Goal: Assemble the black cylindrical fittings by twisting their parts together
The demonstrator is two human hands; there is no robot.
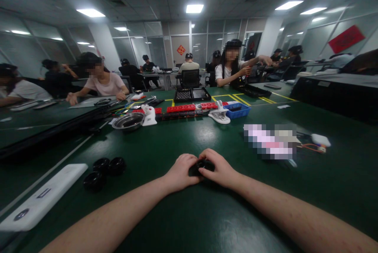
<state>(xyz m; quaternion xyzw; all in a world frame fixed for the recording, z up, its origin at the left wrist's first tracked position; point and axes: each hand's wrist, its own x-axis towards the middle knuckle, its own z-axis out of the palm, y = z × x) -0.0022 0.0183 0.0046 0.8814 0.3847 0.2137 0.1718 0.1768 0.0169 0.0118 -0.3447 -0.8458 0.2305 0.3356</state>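
In front of me, low over the green table (pixel 189 213), both my hands are closed round a small round black object (pixel 202 165). My left hand (pixel 183 170) has its fingers curled on the object's left side. From the right, my right hand (pixel 217 167) grips it with thumb and fingers. Parts of the object are covered by my fingers. To the left lie three similar black round pieces (pixel 117 166), grouped close together beside a long white device (pixel 47 196).
Farther back stand a metal bowl (pixel 128 121), a white clamp (pixel 219 113), a blue basket (pixel 237 110), red power strips (pixel 180 108) and an open black case (pixel 192 95). A blurred packet (pixel 269 142) lies right. People sit across the table and beyond.
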